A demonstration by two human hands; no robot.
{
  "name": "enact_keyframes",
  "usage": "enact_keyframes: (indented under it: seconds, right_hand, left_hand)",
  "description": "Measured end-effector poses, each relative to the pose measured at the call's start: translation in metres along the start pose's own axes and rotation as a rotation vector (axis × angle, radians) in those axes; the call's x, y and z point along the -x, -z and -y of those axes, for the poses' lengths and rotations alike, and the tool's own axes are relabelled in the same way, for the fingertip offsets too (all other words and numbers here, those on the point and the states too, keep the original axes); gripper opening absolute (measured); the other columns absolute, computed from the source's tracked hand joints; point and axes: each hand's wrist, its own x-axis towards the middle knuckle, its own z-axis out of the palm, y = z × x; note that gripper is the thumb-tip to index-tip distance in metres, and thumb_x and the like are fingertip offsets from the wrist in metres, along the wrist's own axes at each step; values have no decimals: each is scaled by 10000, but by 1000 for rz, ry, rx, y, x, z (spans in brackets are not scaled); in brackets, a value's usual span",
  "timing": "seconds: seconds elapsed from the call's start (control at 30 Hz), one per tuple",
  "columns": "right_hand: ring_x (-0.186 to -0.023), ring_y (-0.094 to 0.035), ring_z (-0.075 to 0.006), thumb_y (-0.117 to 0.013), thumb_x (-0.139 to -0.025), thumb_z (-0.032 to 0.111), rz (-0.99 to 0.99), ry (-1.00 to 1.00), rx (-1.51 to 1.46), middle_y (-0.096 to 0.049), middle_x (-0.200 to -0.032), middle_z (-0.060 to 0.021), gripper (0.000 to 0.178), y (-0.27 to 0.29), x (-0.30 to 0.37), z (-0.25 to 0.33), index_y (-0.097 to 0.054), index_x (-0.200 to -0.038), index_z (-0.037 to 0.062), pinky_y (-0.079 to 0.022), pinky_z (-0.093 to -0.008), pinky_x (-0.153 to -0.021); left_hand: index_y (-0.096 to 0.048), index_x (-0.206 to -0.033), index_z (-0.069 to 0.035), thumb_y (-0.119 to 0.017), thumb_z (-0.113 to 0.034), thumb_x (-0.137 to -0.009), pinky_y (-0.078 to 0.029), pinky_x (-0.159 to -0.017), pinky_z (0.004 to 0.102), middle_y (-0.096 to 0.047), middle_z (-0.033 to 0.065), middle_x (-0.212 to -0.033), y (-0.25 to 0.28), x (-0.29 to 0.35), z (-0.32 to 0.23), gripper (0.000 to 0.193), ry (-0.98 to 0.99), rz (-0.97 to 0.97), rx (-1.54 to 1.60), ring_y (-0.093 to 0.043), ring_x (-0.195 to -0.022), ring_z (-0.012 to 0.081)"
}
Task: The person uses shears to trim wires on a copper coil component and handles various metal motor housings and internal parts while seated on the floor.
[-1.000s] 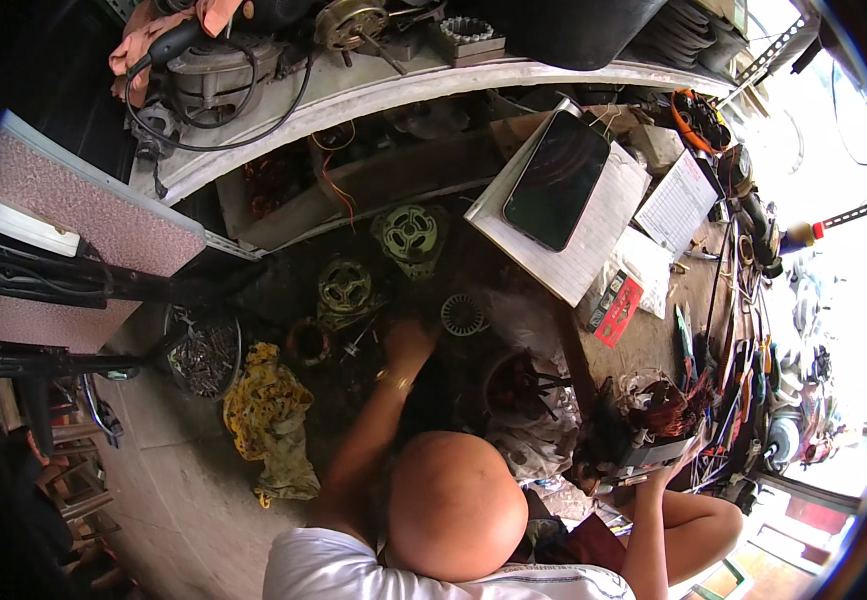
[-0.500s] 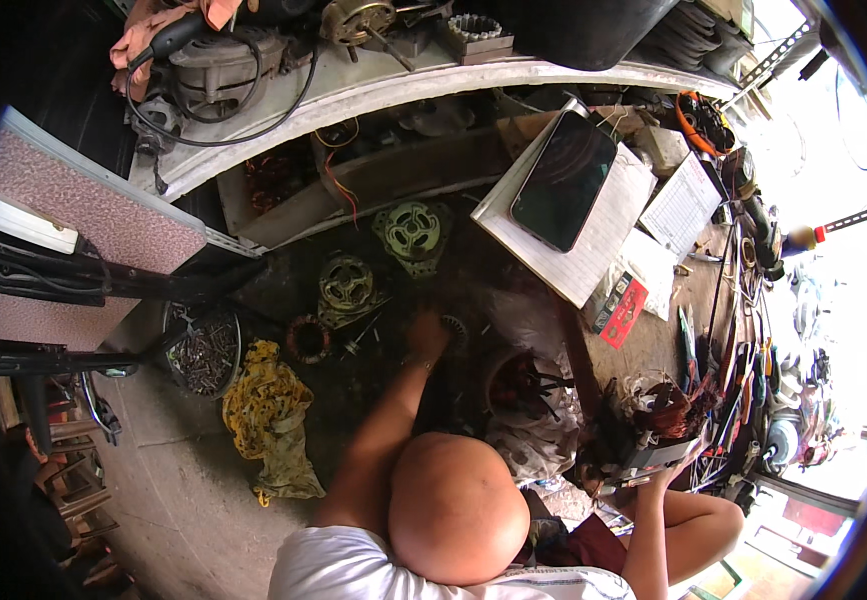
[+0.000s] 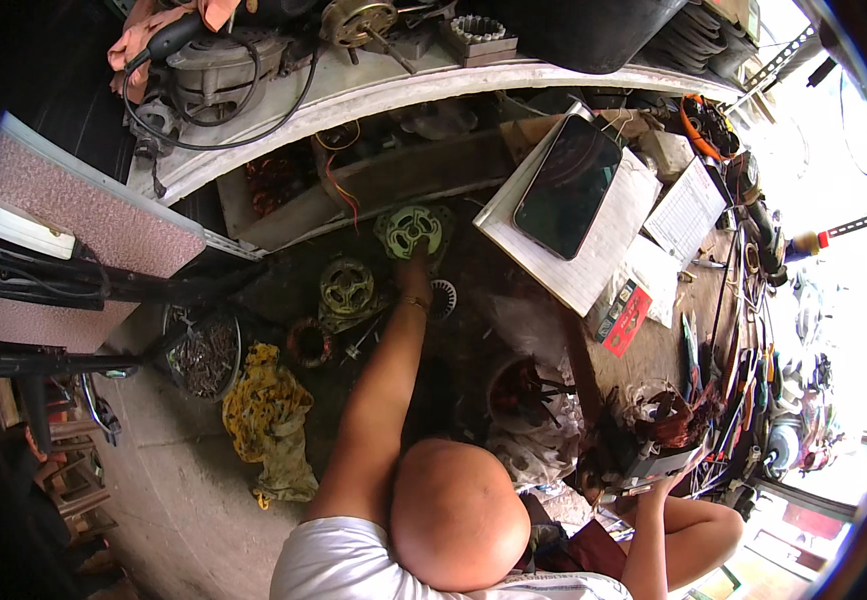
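Observation:
My left hand (image 3: pixel 414 274) is stretched forward over the floor, at the near edge of a green round motor end cover (image 3: pixel 415 231). Its fingers are dark and blurred against the cover. Beside the wrist lies a white slotted ring (image 3: pixel 442 299). A second, duller end cover (image 3: pixel 347 285) sits to the left, with a small copper-wound ring (image 3: pixel 310 341) next to it. On the right, my right hand (image 3: pixel 666 484) grips the side of a grey metal block (image 3: pixel 657 460) that has copper wire windings (image 3: pixel 670 430) above it. Part of that hand is hidden.
A phone (image 3: pixel 569 187) rests on an open notebook (image 3: pixel 514 222) at the far right. Yellow rag (image 3: pixel 268 420) and a basin of screws (image 3: pixel 204 352) are on the left. A pale shelf (image 3: pixel 394 103) runs across the back. Hand tools (image 3: pixel 744 370) crowd the right side.
My left hand has moved forward from beside the slotted ring to the green end cover. The ring now shows more plainly. My right hand stays at the grey block.

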Motion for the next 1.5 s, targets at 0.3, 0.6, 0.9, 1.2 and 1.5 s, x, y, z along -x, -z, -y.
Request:
enact_keyframes:
  seconds: [0.3, 0.6, 0.9, 1.2, 1.5]
  right_hand:
    - [-1252, -297, -329, -509, -816, 380, -124, 127, -48, -300, -1404, -152, 608, -5, -5, 12, -380, -1306, 45, -227, -450, -1044]
    - [-1289, -256, -365, -471, -819, 467, -72, 132, 149, -311, -1405, -189, 665, 12, -5, 52, -381, -1320, 39, -194, -493, -1056]
    - [-1262, -315, -320, -495, -814, 393, -41, 34, 229, -348, -1397, -134, 571, 29, -19, 110, -425, -1303, 107, -133, -493, -1065]
    - [-1314, -253, -318, -486, -836, 294, 32, -87, 159, -325, -1403, -122, 480, 54, -17, 148, -428, -1288, 143, -76, -549, -1071]
    - [-1288, -271, -325, -572, -735, 219, 18, -80, 191, -332, -1389, -104, 562, 54, -13, 146, -433, -1278, 178, -88, -541, -1071]
  left_hand:
    - [-436, -1253, 47, -731, -176, -759, -401, -938, 361, -523, 177, -1210, 8, 3, 8, 616, -135, -118, -38, -523, -1082, 259]
    - [-446, -1212, 32, -715, -58, -725, -402, -945, 329, -523, 141, -1211, 66, 74, 23, 564, -194, 412, -229, -501, -1115, 224]
    - [-455, -1282, -8, -686, -230, -794, -349, -995, 307, -500, 92, -1277, 65, 66, 23, 584, 244, 497, -141, -457, -1179, 182]
    - [-578, -1160, -42, -591, -382, -834, -445, -856, 315, -593, 71, -1142, 65, 52, 26, 471, 399, 630, -78, -561, -1022, 198]
    - [-606, -1108, -76, -522, -463, -849, -474, -756, 326, -630, 65, -1055, 67, 52, 31, 473, 433, 696, -42, -596, -924, 210]
